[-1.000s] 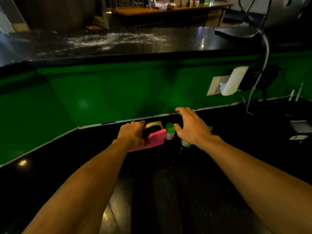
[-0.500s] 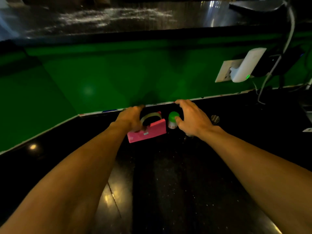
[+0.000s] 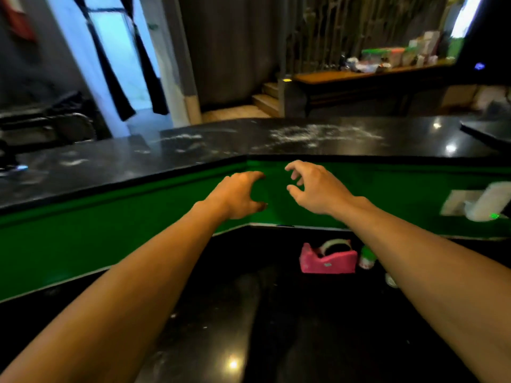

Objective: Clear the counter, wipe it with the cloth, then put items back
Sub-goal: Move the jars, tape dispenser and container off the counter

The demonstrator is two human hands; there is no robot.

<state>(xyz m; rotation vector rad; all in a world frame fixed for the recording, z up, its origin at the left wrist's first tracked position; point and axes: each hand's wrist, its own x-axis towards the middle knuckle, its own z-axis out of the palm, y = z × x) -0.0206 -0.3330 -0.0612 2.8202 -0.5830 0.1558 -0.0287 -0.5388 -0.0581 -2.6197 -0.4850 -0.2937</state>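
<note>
Fingers (image 3: 254, 175) of the left hand (image 3: 237, 194) and right hand (image 3: 315, 189) hang half-curled and empty before the green wall panel (image 3: 110, 230), lifted off the pink tape dispenser (image 3: 327, 259) and green-capped bottle (image 3: 367, 257) they touched half a second ago. Both things stand side by side on the black surface (image 3: 249, 313) near the wall, the bottle partly hidden by the right forearm, which I judge means the putting-back step is under way. No cloth shows; the raised ledge (image 3: 304, 136) behind carries white streaks, a white plug adapter (image 3: 489, 203) sits on the wall at right, and nothing obstructs either hand.
</note>
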